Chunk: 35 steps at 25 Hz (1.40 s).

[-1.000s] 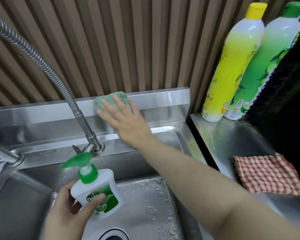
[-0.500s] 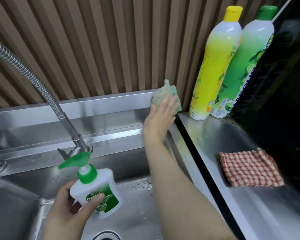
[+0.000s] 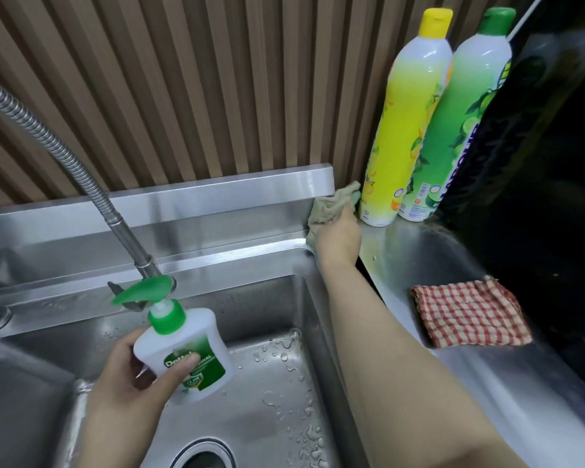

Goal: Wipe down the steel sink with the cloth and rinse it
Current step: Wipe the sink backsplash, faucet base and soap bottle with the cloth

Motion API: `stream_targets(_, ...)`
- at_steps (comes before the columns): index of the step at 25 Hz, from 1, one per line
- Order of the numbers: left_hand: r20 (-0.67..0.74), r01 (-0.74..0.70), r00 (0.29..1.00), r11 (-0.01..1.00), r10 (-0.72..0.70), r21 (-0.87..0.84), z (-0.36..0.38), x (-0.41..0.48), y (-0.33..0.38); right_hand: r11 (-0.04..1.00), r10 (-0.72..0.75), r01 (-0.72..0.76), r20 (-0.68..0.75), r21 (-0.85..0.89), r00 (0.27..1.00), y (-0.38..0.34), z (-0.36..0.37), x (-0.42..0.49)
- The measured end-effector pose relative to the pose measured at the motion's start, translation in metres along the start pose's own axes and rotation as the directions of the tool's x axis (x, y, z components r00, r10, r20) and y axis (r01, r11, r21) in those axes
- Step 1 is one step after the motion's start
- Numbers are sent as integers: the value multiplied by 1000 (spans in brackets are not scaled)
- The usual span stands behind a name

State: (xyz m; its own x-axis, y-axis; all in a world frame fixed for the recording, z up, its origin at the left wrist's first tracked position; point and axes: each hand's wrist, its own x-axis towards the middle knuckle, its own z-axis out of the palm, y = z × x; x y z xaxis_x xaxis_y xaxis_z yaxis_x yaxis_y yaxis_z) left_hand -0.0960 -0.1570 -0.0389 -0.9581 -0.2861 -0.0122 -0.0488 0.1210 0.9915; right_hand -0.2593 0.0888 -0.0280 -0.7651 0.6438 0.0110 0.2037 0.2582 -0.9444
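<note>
The right hand (image 3: pixel 339 235), gripping the cloth (image 3: pixel 330 208), may topple the yellow bottle (image 3: pixel 409 130) at its two o'clock (the left hand (image 3: pixel 129 376) holds the soap bottle (image 3: pixel 188 349)).

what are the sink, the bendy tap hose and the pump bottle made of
Sink: likely brushed stainless steel, a dull grey sheen with soft reflections and beaded water drops. Tap hose: seemingly metal, tightly ribbed coils with a chrome shine. Pump bottle: probably plastic, smooth white glossy body, green pump.
</note>
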Motion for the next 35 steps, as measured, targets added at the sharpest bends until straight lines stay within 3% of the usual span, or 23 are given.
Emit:
stream_targets(3, -17, 22, 1000, 999, -21, 33, 2, 1, 1, 977, -69, 78, 49, -197, 996, -15, -16, -16)
stream_targets(5, -14, 17, 1000, 1000, -17, 24, 1, 3, 0, 928, -253, 297, 202, -227, 946, -22, -10, -42)
stream_targets(6, -14, 9, 1000, 1000, -9, 12, 0, 3, -1, 858, -366, 456, 342, -236, 866, -22, 2, -55)
stream_targets(8, -32, -9, 999, 1000, 9, 2, -5, 1, -2, 623, -544, 751, 569, -218, 617, -15, 35, -76)
stream_targets(9, -51, -13, 999, 1000, 13, 4, -9, 0, -3, 522, -578, 831, 638, -189, 509, -9, 50, -84)
stream_targets(11, -70, -20, 997, 1000, 21, 16, -15, 0, -3, 443, -533, 887, 758, -130, 377, 1, 69, -100)
stream_targets(13, -81, -20, 996, 999, 23, 35, -18, 0, -5, 349, -413, 912, 839, -214, 355, 7, 76, -106)
stream_targets(15, -86, -8, 996, 999, 11, 43, -16, 1, -5, 172, -372, 942, 866, -289, 334, 5, 71, -93)
stream_targets(17, -76, -16, 997, 999, 19, 39, -9, 3, 0, 105, -307, 938, 886, -331, 347, 3, 55, -71)
stream_targets(20, -25, -39, 999, 998, 40, 44, 9, 11, 17, 161, -182, 869, 851, -469, 493, 12, 13, -34)
stream_targets(23, 76, -108, 992, 993, 105, 39, 38, 27, 34, 271, -155, 766, 759, -583, 633, 21, -22, -16)
stream_targets(26, 146, -171, 976, 983, 159, 73, 69, 51, 49, 329, -212, 746, 725, -578, 655, 29, -60, -34)
stream_targets(30, 176, -251, 958, 959, 227, 128, 102, 85, 60, 356, -389, 779, 676, -517, 626, 63, -126, -92)
stream_targets(35, 182, -249, 958, 956, 221, 152, 124, 105, 41, 360, -396, 735, 619, -575, 678, 63, -117, -93)
